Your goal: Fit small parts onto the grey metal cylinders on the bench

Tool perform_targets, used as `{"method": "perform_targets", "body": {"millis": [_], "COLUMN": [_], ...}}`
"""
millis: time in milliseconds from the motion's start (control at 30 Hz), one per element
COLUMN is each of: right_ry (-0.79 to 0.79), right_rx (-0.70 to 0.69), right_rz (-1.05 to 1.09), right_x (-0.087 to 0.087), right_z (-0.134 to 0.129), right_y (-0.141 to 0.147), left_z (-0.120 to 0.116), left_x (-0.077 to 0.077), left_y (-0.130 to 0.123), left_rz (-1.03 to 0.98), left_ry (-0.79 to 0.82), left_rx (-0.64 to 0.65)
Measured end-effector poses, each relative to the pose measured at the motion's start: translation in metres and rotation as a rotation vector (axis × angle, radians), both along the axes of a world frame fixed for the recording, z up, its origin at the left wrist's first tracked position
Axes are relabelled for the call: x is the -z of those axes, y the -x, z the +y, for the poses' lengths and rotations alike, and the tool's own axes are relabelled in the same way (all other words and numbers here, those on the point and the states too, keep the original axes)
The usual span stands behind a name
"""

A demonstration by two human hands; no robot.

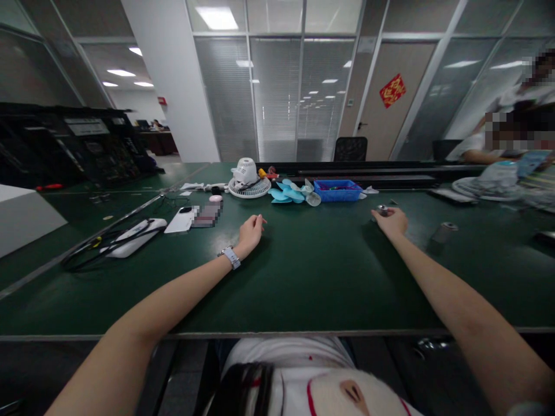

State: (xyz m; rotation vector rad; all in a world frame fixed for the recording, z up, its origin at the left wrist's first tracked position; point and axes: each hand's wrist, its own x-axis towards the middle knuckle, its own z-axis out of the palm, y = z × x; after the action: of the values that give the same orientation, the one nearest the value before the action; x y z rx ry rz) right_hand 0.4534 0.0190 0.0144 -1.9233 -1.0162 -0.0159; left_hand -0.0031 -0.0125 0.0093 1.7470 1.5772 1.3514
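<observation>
My right hand (393,222) is closed around a small metallic cylinder (382,210), at the right of the green table (316,277). A similar grey cylinder (444,232) stands on the table to the right of that hand. My left hand (251,232), with a watch at its wrist, rests on the table left of the middle. Its fingers are curled together, and what they hold, if anything, is hidden. Beyond it lie light-blue fan blades (288,192) and a white fan part with a round grille (248,186).
A blue basket (338,192) stands near the table's far edge. At left are a white phone (181,219), a white power strip (134,238) with black cable and a black equipment frame (99,144). A person (472,144) is at the far right beside more fan parts.
</observation>
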Motion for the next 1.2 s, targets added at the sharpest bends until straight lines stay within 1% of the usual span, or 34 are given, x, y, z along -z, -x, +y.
{"method": "perform_targets", "body": {"millis": [67, 133, 167, 233, 300, 367, 433, 500, 600, 767, 833, 967, 1000, 1067, 1200], "right_ry": [-0.06, -0.111, -0.132, -0.166, -0.172, -0.165, -0.16, -0.149, -0.12, -0.097, -0.095, -0.091, -0.093, -0.098, -0.083], "right_rx": [-0.066, -0.198, -0.291, -0.528, -0.757, -0.935, -1.046, -1.093, -1.111, -1.109, -1.096, -1.075, -1.078, -1.086, -1.05], "right_rz": [-0.015, -0.001, 0.019, 0.077, 0.131, 0.165, 0.195, 0.217, 0.221, 0.174, 0.153, 0.143, 0.147, 0.152, 0.105], "right_x": [-0.007, -0.013, -0.015, -0.015, -0.013, -0.009, -0.003, 0.002, 0.009, 0.013, 0.014, 0.015, 0.015, 0.015, 0.012], "right_z": [0.0, 0.002, 0.002, 0.001, -0.003, -0.01, -0.016, -0.021, -0.027, -0.032, -0.032, -0.032, -0.032, -0.033, -0.037], "right_y": [0.021, 0.054, 0.074, 0.119, 0.167, 0.208, 0.24, 0.259, 0.268, 0.265, 0.265, 0.265, 0.265, 0.265, 0.265], "left_z": [0.0, 0.001, 0.001, 0.0, -0.003, -0.006, -0.009, -0.01, -0.007, -0.002, -0.002, 0.0, 0.0, 0.002, 0.005], "left_x": [0.0, 0.001, 0.0, 0.0, -0.002, -0.005, -0.008, -0.01, -0.011, -0.019, -0.024, -0.029, -0.029, -0.024, -0.01], "left_y": [0.0, 0.001, 0.001, 0.001, 0.0, -0.001, -0.004, -0.008, -0.011, -0.015, -0.016, -0.01, -0.007, 0.001, 0.013], "left_rz": [0.01, 0.011, 0.007, -0.007, -0.026, -0.024, 0.019, 0.07, 0.101, 0.215, 0.234, 0.196, 0.198, 0.234, 0.342], "left_ry": [-0.005, -0.003, 0.0, 0.012, 0.008, -0.038, -0.111, -0.156, -0.149, -0.196, -0.223, -0.237, -0.222, -0.167, -0.01], "left_rx": [-0.005, -0.004, -0.003, 0.003, 0.023, 0.074, 0.143, 0.21, 0.278, 0.278, 0.257, 0.136, 0.126, 0.146, 0.253]}}
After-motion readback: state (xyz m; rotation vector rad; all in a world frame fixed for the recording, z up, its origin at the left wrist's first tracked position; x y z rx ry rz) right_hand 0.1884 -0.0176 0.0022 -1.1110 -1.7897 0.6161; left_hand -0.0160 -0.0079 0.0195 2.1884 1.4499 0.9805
